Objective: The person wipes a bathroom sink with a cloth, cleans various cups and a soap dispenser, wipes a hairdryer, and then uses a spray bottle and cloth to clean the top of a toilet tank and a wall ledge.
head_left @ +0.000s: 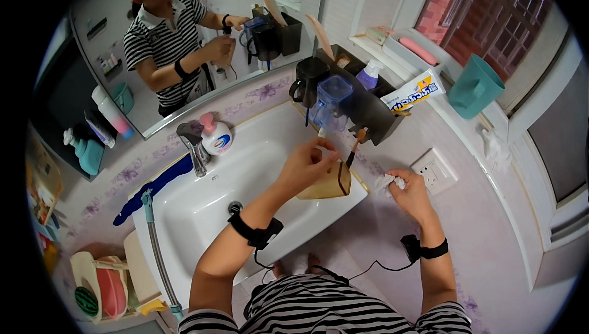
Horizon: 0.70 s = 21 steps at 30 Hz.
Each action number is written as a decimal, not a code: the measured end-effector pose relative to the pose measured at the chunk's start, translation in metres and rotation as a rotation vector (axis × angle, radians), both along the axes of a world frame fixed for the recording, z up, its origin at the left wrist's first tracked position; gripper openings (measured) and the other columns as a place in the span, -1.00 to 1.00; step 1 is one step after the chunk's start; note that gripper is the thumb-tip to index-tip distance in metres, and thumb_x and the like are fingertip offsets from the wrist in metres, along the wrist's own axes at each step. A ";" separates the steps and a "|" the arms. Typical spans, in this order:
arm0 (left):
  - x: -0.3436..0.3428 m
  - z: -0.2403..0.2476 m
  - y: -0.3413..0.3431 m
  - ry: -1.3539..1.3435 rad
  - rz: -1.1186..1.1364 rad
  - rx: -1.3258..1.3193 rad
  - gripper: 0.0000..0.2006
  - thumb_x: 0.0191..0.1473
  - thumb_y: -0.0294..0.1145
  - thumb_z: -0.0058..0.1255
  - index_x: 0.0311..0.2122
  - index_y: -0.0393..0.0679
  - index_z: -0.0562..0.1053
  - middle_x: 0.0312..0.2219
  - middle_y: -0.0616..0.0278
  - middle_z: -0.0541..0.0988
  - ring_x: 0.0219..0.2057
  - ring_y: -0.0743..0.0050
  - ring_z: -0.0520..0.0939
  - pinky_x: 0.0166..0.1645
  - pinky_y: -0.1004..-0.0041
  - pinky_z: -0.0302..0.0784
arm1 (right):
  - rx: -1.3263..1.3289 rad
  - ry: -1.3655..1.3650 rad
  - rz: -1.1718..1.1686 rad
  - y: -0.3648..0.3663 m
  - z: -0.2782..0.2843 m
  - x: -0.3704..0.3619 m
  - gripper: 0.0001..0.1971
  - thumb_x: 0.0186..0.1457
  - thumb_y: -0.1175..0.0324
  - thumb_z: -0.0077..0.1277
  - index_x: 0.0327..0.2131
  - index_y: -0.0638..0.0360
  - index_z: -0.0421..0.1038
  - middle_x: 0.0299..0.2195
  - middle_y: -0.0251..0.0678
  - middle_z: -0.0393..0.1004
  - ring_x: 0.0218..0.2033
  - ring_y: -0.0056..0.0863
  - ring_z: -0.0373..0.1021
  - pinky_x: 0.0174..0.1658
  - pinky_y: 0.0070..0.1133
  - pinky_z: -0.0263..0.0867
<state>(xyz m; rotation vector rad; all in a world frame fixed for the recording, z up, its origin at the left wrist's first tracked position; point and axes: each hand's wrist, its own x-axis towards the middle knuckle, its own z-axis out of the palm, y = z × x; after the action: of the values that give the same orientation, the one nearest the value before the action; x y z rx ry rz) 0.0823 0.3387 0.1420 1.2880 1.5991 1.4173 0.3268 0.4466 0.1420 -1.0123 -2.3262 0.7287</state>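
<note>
My left hand (307, 165) is over the right part of the white basin, its fingers closed at the rim of a tilted, see-through amber cup (331, 185). Part of that cup is hidden behind the hand. To its right, beside the wall socket, my right hand (412, 196) pinches a crumpled white tissue (388, 182). A toothbrush (356, 147) hangs below the dark wall holder (383, 113), just beyond the amber cup. Next to it, a clear blue cup (333, 97) and a black cup (307, 79) hang on the holder.
The basin (184, 223) has a chrome faucet (195, 150) and a pink-topped pump bottle (215, 134). A toothpaste box (417, 93) juts from the holder. A teal cup (475, 87) stands on the window ledge, above the socket (434, 171). A mirror (202, 2) spans the back wall.
</note>
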 end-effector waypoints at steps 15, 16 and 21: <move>0.030 0.027 0.036 -0.368 0.186 0.695 -0.81 0.03 -0.50 -0.02 -0.22 -0.17 0.33 -0.58 0.51 0.26 -0.56 0.85 0.26 -0.48 0.76 0.14 | -0.127 0.052 0.039 -0.008 -0.007 0.006 -0.76 -0.14 0.50 -0.06 -0.31 0.29 0.43 -0.56 -0.13 0.45 -0.57 -0.47 0.36 -0.43 -0.59 0.27; 0.031 0.029 0.034 -0.397 0.175 0.701 -0.82 0.03 -0.50 -0.02 -0.22 -0.18 0.33 -0.56 0.50 0.29 -0.54 0.84 0.28 -0.46 0.76 0.15 | -0.127 0.051 0.033 -0.007 -0.010 0.009 -0.76 -0.14 0.50 -0.06 -0.31 0.29 0.43 -0.56 -0.13 0.45 -0.57 -0.47 0.36 -0.43 -0.59 0.27; 0.020 0.021 0.017 -0.411 0.181 0.723 -0.82 0.02 -0.54 -0.04 -0.22 -0.19 0.33 -0.52 0.45 0.36 -0.50 0.81 0.33 -0.41 0.73 0.20 | -0.131 -0.027 0.005 -0.005 -0.024 0.020 -0.76 -0.15 0.50 -0.07 -0.31 0.28 0.44 -0.59 -0.12 0.44 -0.60 -0.45 0.36 -0.44 -0.58 0.27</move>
<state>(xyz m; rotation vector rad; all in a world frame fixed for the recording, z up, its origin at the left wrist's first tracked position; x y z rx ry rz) 0.1025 0.3553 0.1625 1.1134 0.9672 2.3282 0.3466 0.4411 0.1179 -1.0790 -2.3303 0.8851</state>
